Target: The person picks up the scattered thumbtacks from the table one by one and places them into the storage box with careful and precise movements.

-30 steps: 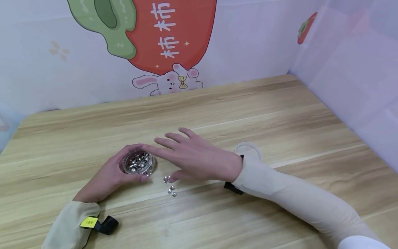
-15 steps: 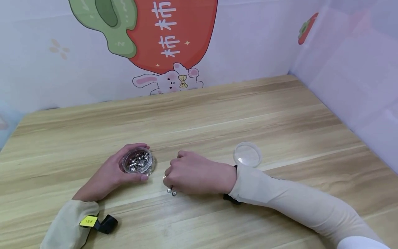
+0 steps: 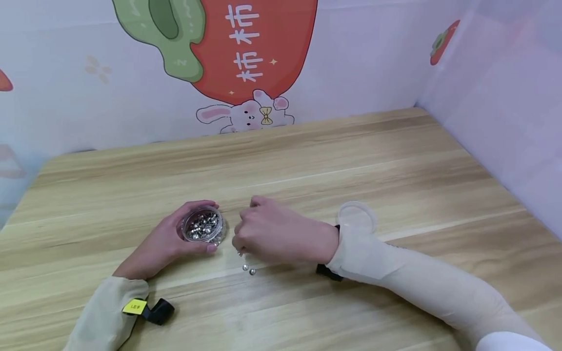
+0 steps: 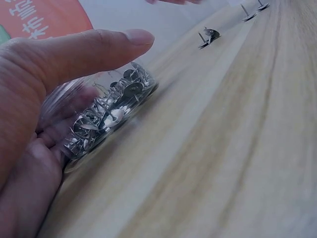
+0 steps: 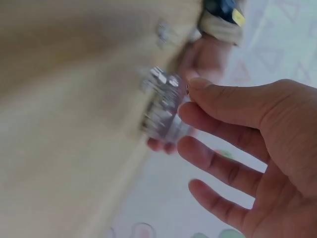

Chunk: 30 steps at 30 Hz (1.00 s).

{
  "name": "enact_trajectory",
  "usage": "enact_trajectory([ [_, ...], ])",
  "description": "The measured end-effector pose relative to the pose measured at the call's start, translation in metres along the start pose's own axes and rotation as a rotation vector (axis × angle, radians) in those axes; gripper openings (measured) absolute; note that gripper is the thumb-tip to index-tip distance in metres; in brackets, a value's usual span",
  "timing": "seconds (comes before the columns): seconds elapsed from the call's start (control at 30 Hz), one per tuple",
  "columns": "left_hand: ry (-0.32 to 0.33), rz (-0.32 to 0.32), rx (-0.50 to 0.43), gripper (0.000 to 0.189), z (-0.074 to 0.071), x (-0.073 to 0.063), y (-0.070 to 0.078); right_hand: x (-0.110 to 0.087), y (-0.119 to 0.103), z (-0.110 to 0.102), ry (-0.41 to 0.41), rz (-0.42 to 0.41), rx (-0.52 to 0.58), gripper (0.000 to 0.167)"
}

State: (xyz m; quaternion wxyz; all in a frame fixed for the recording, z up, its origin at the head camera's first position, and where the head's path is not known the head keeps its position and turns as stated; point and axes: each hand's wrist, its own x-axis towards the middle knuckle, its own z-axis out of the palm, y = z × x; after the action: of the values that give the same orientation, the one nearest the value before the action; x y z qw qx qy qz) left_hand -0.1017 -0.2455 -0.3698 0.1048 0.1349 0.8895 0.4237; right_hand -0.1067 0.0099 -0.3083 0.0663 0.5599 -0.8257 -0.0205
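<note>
My left hand (image 3: pixel 169 242) grips a round clear plastic tub (image 3: pixel 222 233) standing open on the table, its thumb along the near side. Many silver thumbtacks (image 3: pixel 203 227) fill its lower part, and they show through the wall in the left wrist view. To the right of the tub, my right hand (image 3: pixel 285 235) is held low over the table. In the right wrist view its thumb and forefinger pinch a small thumbtack (image 5: pixel 187 89), mostly hidden; the other fingers are loosely bent. Loose thumbtacks (image 3: pixel 252 272) lie below this hand, points up in the left wrist view (image 4: pixel 249 17).
A clear round lid (image 3: pixel 357 214) lies on the wooden table (image 3: pixel 307 161) behind my right wrist, partly covered by the sleeve. Printed cloth (image 3: pixel 351 58) hangs along the back and right edges. A black wrist camera (image 3: pixel 160 312) sticks out beside my left sleeve.
My right hand has drawn back from beside the tub with spread fingers, come down to the loose thumbtacks and picked one up. It has now risen slightly. The left hand keeps its hold.
</note>
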Motion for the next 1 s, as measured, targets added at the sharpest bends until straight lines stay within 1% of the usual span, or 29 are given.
enact_trajectory([
  [0.07, -0.007, -0.004, -0.005, 0.082, 0.0, 0.001, 0.0, 0.009, 0.004, -0.005, 0.025, 0.039, 0.021, 0.019],
  [0.17, -0.012, -0.032, 0.005, 0.081, 0.0, 0.0, -0.001, 0.027, 0.007, -0.01, 0.046, 0.087, 0.051, 0.016],
  [0.23, -0.016, -0.052, 0.016, 0.078, -0.001, 0.0, -0.002, 0.04, 0.008, -0.01, 0.051, 0.103, 0.048, 0.016],
  [0.3, -0.017, -0.066, 0.024, 0.075, -0.001, 0.0, -0.002, 0.049, 0.009, -0.008, 0.056, 0.111, 0.039, 0.019],
  [0.4, -0.021, -0.073, 0.018, 0.07, -0.002, 0.0, -0.002, 0.055, 0.009, -0.007, 0.058, 0.119, 0.029, 0.023],
  [0.43, -0.024, -0.069, 0.013, 0.071, -0.002, 0.0, -0.002, 0.055, 0.009, -0.006, 0.052, 0.127, 0.031, 0.023],
  [0.47, -0.025, -0.066, 0.01, 0.073, -0.002, 0.0, -0.002, 0.056, 0.01, -0.006, 0.042, 0.135, 0.033, 0.026],
  [0.5, -0.028, -0.062, 0.004, 0.075, -0.001, 0.0, -0.003, 0.056, 0.009, -0.006, 0.03, 0.142, 0.033, 0.034],
  [0.6, -0.032, -0.044, -0.012, 0.078, -0.002, 0.0, -0.005, 0.056, 0.009, -0.006, -0.016, 0.162, 0.04, 0.069],
  [0.67, -0.031, -0.036, -0.013, 0.079, -0.002, 0.0, -0.007, 0.056, 0.009, -0.005, -0.034, 0.162, 0.037, 0.084],
  [0.73, -0.027, -0.03, -0.008, 0.079, -0.002, 0.001, -0.008, 0.055, 0.009, -0.005, -0.038, 0.156, 0.038, 0.088],
  [0.83, -0.023, -0.039, 0.0, 0.081, -0.002, 0.001, -0.007, 0.05, 0.008, -0.005, -0.041, 0.142, 0.023, 0.086],
  [0.9, -0.025, -0.041, -0.007, 0.08, -0.001, 0.001, -0.005, 0.042, 0.008, -0.006, -0.047, 0.135, 0.024, 0.084],
  [1.0, -0.024, -0.034, -0.013, 0.079, 0.0, 0.002, -0.001, 0.022, 0.008, -0.006, -0.068, 0.124, 0.037, 0.083],
])
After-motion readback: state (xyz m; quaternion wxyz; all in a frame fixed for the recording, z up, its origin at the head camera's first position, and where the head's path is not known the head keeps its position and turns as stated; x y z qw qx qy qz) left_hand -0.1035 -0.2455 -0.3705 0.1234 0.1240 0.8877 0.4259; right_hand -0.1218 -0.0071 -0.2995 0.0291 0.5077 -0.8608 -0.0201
